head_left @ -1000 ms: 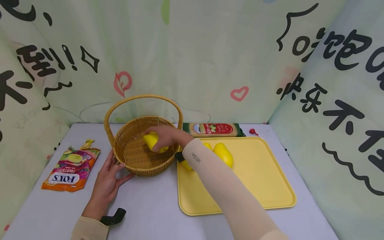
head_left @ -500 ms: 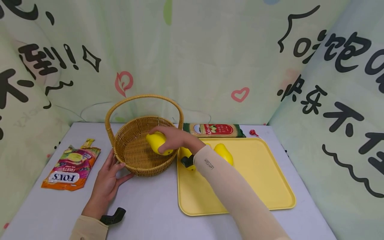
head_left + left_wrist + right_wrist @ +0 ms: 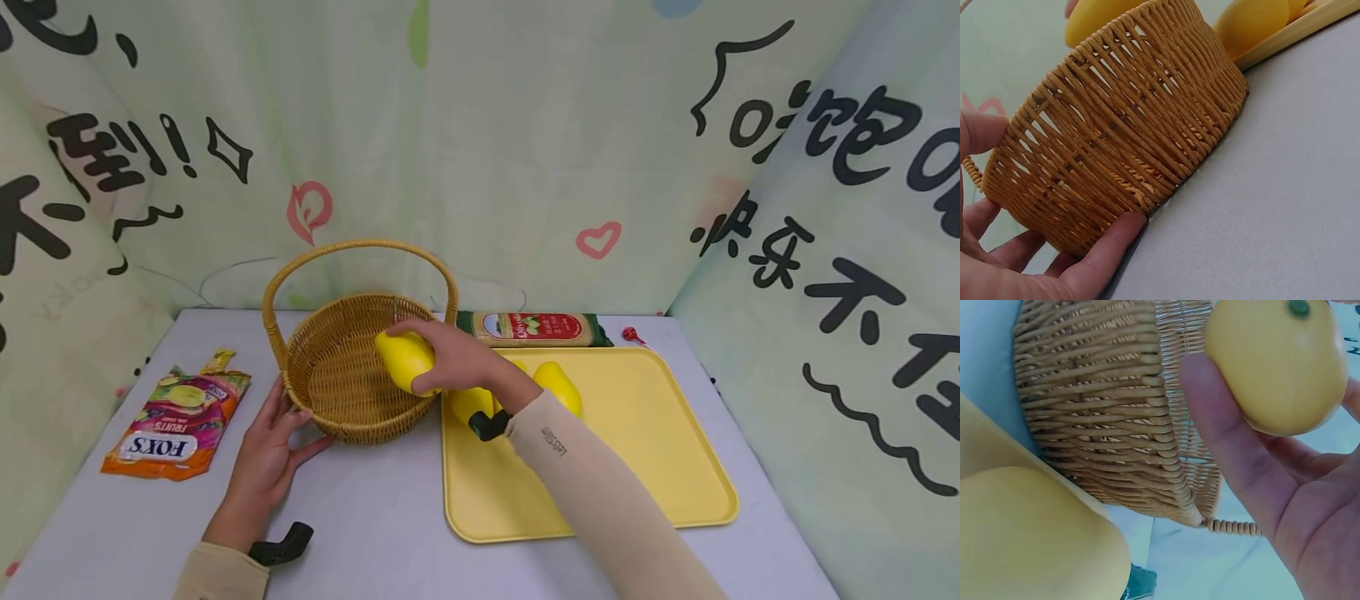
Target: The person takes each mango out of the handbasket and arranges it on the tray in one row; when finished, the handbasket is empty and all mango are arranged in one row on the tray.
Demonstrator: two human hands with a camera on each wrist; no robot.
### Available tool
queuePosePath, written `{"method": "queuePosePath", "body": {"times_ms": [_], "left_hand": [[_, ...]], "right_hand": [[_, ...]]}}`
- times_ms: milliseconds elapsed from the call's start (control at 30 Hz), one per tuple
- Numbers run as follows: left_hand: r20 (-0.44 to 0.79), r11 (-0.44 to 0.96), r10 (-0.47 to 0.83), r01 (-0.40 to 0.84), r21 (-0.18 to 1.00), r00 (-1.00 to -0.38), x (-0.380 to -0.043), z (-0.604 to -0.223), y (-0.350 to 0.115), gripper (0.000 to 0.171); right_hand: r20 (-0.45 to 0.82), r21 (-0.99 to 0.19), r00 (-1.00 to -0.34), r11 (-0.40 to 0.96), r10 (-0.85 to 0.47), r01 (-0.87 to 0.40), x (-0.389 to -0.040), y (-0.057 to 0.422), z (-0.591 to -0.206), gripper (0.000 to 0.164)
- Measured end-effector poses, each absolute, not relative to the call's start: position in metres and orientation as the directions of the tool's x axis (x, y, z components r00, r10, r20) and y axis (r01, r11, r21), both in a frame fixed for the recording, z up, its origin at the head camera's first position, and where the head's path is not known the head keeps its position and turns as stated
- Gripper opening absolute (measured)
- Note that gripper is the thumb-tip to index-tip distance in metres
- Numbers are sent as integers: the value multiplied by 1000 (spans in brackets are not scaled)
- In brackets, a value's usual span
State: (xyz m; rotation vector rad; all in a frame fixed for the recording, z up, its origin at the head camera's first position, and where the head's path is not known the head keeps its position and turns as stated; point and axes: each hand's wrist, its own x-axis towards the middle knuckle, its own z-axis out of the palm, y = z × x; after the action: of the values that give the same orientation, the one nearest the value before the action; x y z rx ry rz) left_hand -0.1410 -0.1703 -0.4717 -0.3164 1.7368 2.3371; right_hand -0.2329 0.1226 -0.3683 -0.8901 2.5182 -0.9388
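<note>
My right hand (image 3: 465, 358) holds a yellow lemon (image 3: 406, 362) over the right side of the wicker basket (image 3: 330, 400). In the right wrist view the held lemon (image 3: 1279, 369) shows a green spot at its end, with thumb and fingers round it. My left hand (image 3: 266, 454) grips the basket's near left side. The left wrist view has one fingertip at the rim and another digit low against the woven wall (image 3: 1116, 119). More lemons, one lemon (image 3: 557, 387) in plainer sight, lie on the yellow tray (image 3: 637, 450), partly hidden by my right arm.
Left of the basket lies a FOX'S candy bag (image 3: 176, 425). Behind the tray is a long package (image 3: 536, 328) with a red label, and a small red-wrapped lollipop (image 3: 632, 335) lies beside it. A printed curtain (image 3: 510, 167) encloses the table. The basket's tall handle (image 3: 360, 244) arches above it.
My right hand has drawn the lemon rightward and toward me, from inside the basket to over its right rim. The left hand stays at the basket's side.
</note>
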Motion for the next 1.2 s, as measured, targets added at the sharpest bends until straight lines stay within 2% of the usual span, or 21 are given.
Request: {"method": "queuePosePath", "body": {"times_ms": [300, 900, 1200], "left_hand": [[-288, -286, 58, -292, 912, -956, -141, -473, -174, 75], [-272, -274, 49, -275, 922, -961, -142, -473, -170, 75], [-281, -285, 49, -283, 916, -958, -141, -473, -170, 75]], "right_hand": [[21, -671, -767, 559, -642, -487, -206, 142, -374, 83], [19, -817, -867, 491, -499, -301, -157, 198, -378, 83], [6, -846, -902, 478, -432, -235, -135, 219, -379, 85]]}}
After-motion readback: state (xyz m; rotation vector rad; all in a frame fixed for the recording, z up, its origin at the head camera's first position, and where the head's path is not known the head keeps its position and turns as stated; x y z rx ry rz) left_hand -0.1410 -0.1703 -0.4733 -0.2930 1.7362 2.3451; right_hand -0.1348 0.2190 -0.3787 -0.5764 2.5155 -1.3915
